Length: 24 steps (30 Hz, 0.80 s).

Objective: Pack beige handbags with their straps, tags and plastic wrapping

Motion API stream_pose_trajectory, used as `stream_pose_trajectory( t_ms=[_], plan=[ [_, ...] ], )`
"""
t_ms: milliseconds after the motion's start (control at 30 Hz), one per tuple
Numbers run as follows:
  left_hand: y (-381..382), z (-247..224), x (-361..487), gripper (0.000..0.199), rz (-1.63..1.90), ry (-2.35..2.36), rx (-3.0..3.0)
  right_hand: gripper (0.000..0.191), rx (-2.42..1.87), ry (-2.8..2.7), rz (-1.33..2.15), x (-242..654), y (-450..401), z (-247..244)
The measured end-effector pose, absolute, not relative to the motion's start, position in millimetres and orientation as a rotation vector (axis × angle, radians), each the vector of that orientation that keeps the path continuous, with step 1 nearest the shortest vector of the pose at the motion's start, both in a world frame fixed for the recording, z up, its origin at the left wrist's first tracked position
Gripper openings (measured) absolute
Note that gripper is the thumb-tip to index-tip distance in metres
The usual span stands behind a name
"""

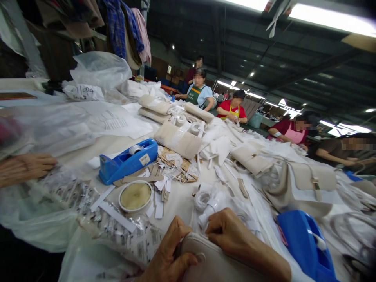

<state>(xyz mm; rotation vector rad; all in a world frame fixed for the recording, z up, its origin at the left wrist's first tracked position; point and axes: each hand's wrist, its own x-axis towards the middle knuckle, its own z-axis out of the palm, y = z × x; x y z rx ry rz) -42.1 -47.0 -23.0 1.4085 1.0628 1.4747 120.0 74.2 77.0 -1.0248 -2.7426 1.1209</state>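
A beige bag (211,260) is at the bottom centre, its lower part cut off by the frame. My left hand (173,250) grips its left edge, with the thumb across the front near a small round ring. The fingers of my right hand (227,231) are pinched on the bag's top edge. Just beyond the bag lie coiled strap pieces in clear wrap (205,199). A round tin of yellowish paste (135,196) sits to the left, beside scattered white and tan strips.
Blue tape dispensers stand at left (129,158) and right (307,244). Wrapped beige bags (178,139) and tags (176,162) cover the table. Another person's hand (28,168) rests on plastic at far left. Several people work along the far side.
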Motion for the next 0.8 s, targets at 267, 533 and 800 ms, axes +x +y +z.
stream_pose_trajectory(
  t_ms=[267,533,800],
  plan=[
    [-48,-21,-44,0.022,1.425,1.073,1.456,0.016,-1.195,-2.574,1.156,110,71,73],
    [-48,-23,-46,0.025,1.405,1.052,1.449,0.020,-1.142,-2.632,0.964,110,69,72],
    [-48,-14,-43,0.021,1.437,1.078,1.417,0.018,-1.093,-2.356,1.296,112,67,80]
  ],
)
